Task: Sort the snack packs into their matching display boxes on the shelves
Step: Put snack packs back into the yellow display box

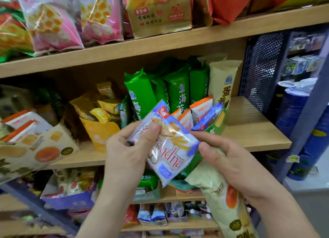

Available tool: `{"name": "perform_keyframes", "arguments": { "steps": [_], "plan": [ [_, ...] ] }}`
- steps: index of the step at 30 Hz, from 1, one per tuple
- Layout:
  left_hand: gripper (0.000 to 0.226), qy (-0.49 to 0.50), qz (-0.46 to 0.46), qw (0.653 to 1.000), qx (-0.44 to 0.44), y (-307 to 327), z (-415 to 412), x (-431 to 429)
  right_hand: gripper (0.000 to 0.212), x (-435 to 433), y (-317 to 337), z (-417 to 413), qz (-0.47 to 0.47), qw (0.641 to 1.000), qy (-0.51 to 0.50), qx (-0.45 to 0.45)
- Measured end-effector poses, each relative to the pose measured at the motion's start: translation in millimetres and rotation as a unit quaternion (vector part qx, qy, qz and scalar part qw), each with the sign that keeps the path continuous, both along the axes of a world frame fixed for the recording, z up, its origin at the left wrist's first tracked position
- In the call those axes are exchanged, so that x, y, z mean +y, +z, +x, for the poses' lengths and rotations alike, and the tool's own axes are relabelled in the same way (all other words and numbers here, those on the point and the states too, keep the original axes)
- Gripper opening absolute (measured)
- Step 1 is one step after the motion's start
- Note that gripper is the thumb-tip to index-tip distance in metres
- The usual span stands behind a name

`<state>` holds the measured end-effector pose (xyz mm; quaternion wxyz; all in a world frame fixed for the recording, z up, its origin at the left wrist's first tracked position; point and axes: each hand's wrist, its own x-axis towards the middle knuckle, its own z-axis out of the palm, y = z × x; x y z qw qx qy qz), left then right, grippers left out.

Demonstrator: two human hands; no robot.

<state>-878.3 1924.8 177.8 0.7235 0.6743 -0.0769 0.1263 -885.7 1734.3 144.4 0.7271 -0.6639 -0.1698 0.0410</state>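
My left hand [128,149] grips blue-and-white snack packs [170,152], thumb pressed on the top one. My right hand [229,163] pinches the right edge of that front pack and also holds a long cream pack with an orange yolk picture [226,202] that hangs down under the palm. Just behind the hands, a green display box [219,124] on the middle shelf holds green seaweed packs [176,90], a cream pack [222,81], orange-and-white packs [201,109] and a blue pack [208,116].
A yellow box of yellow packs [99,129] stands left of the green box. A cream box with orange-trimmed packs [35,147] is at far left. Large bags fill the top shelf [160,44]. More boxes sit on lower shelves. A dark mesh rack [261,70] is at right.
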Motion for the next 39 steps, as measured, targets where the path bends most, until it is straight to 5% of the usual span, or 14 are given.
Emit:
{"name": "perform_keyframes", "arguments": {
  "steps": [4,7,10,14,17,27,29,33,35,39],
  "plan": [
    [0.014,0.003,0.030,0.999,-0.044,1.0,2.7,-8.6,0.027,2.3,9.1,-4.3,0.028,0.999,-0.015,0.024],
    [0.025,-0.045,0.056,0.996,-0.044,1.4,3.1,-15.3,0.023,0.2,9.1,-3.7,0.051,0.995,-0.071,0.036],
    [0.036,0.008,0.129,0.988,-0.087,9.5,10.6,-12.1,0.025,-17.4,5.3,0.8,0.133,0.980,-0.143,0.047],
    [0.012,0.105,0.399,0.897,-0.156,14.7,34.2,-13.1,0.039,-37.2,-2.4,9.7,0.222,0.943,-0.232,0.085],
    [0.031,0.139,0.549,0.806,-0.173,14.4,48.8,-23.4,0.037,-36.6,-7.4,11.0,0.229,0.937,-0.243,0.100],
    [0.033,0.128,0.684,0.714,-0.074,26.4,55.7,-34.4,0.036,-36.9,-10.2,10.1,0.207,0.945,-0.231,0.106],
    [0.034,0.109,0.694,0.709,-0.057,31.3,57.6,-35.4,0.035,-35.4,-9.2,9.6,0.205,0.946,-0.230,0.104],
    [0.029,0.141,0.624,0.763,-0.094,32.9,54.4,-32.7,0.037,-36.2,-8.5,8.7,0.202,0.947,-0.228,0.107],
    [0.023,0.206,0.543,0.792,-0.187,39.1,39.9,-24.3,0.036,-39.7,-7.9,7.9,0.204,0.946,-0.231,0.103],
    [0.015,0.258,0.386,0.791,-0.397,50.3,17.8,1.4,0.038,-43.4,-2.7,6.2,0.208,0.942,-0.253,0.072]
  ]
}}
